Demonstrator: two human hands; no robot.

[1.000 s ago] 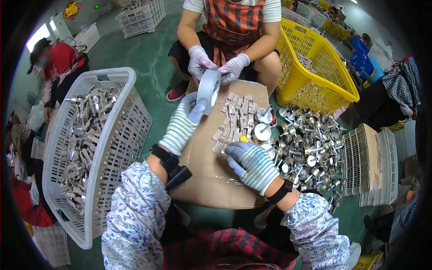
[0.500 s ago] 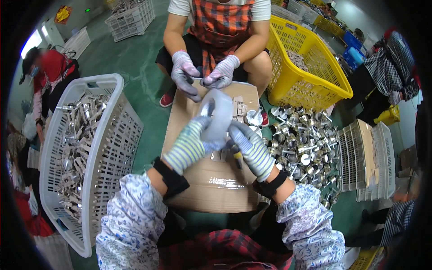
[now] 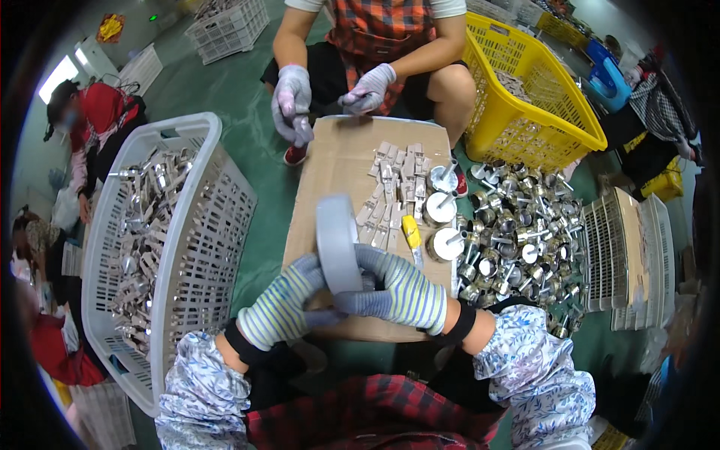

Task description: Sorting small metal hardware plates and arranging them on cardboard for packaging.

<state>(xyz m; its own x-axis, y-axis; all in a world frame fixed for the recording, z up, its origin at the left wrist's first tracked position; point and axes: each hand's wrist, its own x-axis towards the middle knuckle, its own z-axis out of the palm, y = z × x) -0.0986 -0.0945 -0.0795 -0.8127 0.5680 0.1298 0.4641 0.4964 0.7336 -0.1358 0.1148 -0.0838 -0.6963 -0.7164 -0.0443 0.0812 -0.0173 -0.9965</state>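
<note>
Tape roll (image 3: 337, 241) moved toward the cardboard's near edge (image 3: 382, 332), pinched between left hand (image 3: 279, 304) and right hand (image 3: 405, 291).

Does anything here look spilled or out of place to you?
The stemmed metal parts right of the cardboard stand out: they lie in a loose, jumbled heap on the green floor, while the white basket contains its load. It looks like a spill, though it may be deliberate.

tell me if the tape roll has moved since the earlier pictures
Yes: the tape roll has come nearer, from over the far edge of the cardboard toward its near edge.
</note>
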